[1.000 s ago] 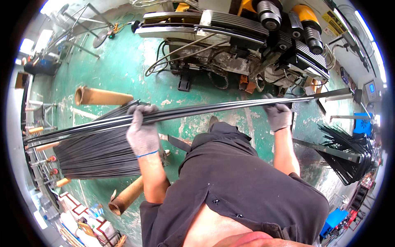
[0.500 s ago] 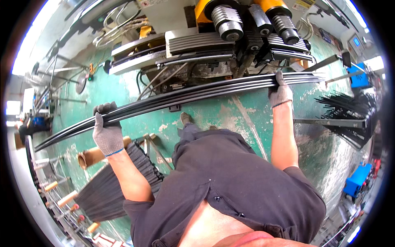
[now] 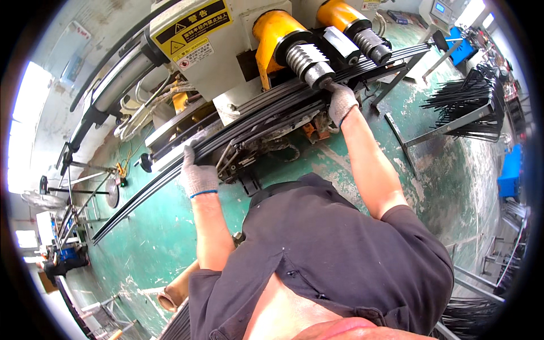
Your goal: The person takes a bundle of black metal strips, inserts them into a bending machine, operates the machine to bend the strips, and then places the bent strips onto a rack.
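A bundle of long, thin black bars (image 3: 255, 119) runs slantwise from the lower left to the upper right, along the front of a machine. Whether it rests on the machine I cannot tell. My left hand (image 3: 198, 177), in a grey knit glove, grips the bundle left of its middle, thumb on top and fingers hidden beneath. Farther right, my gloved right hand (image 3: 343, 105) is closed at the bundle just below a ridged metal roller (image 3: 309, 63); its fingertips are partly hidden. A second ridged roller (image 3: 371, 45) sits to the right, both on yellow housings.
Black bars (image 3: 467, 102) lie heaped on a metal stand at the right. A brown cardboard tube (image 3: 178, 288) is at the lower left. Behind the bars rises the pale machine body (image 3: 212, 68) with warning labels. Worn green floor (image 3: 141, 260) surrounds me.
Both hands have carried the bar bundle forward, from over the floor to the machine beneath the rollers. My right hand is now beside the left roller. The view has shifted toward the machine.
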Demonstrator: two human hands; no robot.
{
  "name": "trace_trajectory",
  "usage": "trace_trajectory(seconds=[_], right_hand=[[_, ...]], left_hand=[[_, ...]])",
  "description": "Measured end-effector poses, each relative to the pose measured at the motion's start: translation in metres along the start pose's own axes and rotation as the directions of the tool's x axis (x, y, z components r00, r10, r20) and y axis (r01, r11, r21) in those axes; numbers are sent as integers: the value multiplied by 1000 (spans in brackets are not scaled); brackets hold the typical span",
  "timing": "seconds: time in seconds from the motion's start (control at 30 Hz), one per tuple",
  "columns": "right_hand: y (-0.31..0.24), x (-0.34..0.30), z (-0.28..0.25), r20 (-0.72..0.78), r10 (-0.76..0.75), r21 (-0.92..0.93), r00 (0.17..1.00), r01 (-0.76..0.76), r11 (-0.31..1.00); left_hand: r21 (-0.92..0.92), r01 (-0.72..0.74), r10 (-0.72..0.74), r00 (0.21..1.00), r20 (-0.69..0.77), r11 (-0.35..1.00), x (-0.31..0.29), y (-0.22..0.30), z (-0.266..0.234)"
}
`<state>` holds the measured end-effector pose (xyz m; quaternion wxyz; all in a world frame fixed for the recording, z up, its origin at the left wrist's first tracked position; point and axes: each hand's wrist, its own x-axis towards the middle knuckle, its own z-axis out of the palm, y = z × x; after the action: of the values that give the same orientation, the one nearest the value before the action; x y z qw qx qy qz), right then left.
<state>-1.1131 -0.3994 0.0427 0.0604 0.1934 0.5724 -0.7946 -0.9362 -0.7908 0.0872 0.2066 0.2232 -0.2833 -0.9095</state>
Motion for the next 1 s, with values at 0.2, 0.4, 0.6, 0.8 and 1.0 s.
trace_trajectory(seconds=[0.2, 0.4, 0.6, 0.8, 1.0], right_hand=[[8, 30, -1, -12, -321, -806, 947, 181, 564], [33, 45, 8, 56, -333, -635, 941, 291, 715], [51, 60, -7, 63, -333, -733, 941, 270, 624], [-8, -20, 36, -152, -83, 81, 985, 96, 992], [11, -35, 1, -198, 35, 25, 980, -31, 999]], left_hand=[[-190, 264, -201, 933, 298, 946, 41, 6, -17], [-110, 69, -50, 985, 163, 992, 69, 37, -66], [39, 107, -105, 994, -35, 994, 43, -19, 0], [-246, 209, -136, 949, 285, 946, 64, 4, -28], [-128, -100, 82, 987, -138, 987, 85, 45, -62]])
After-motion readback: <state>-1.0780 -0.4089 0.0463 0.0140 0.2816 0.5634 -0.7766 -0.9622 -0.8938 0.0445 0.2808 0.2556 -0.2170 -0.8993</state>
